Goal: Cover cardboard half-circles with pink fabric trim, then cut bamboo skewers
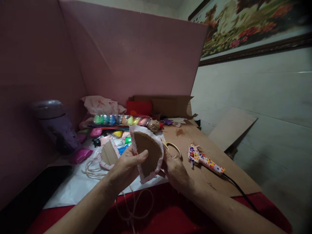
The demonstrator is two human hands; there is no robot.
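My left hand (133,161) grips a half-round cardboard piece (147,152) whose edges are wrapped in pale, pink-dotted fabric. Its thumb lies across the bare brown face. At the piece's right edge, my right hand (176,167) is closed around gold-handled scissors (174,146), one loop showing above the fingers; the blades are mostly hidden. Whether the right fingers also pinch the fabric edge, I cannot tell. A second fabric-edged cardboard piece (109,154) lies on white sheeting left of my left hand. Thin twine (134,214) hangs in loops below the held piece.
A flower-patterned glue gun (204,161) with a black cord rests on the brown cardboard (226,175) at right. Behind my hands are a pack of colored clay (119,120), a twine ball (154,125) and crumpled fabric (102,105). A purple bottle (57,130) stands left.
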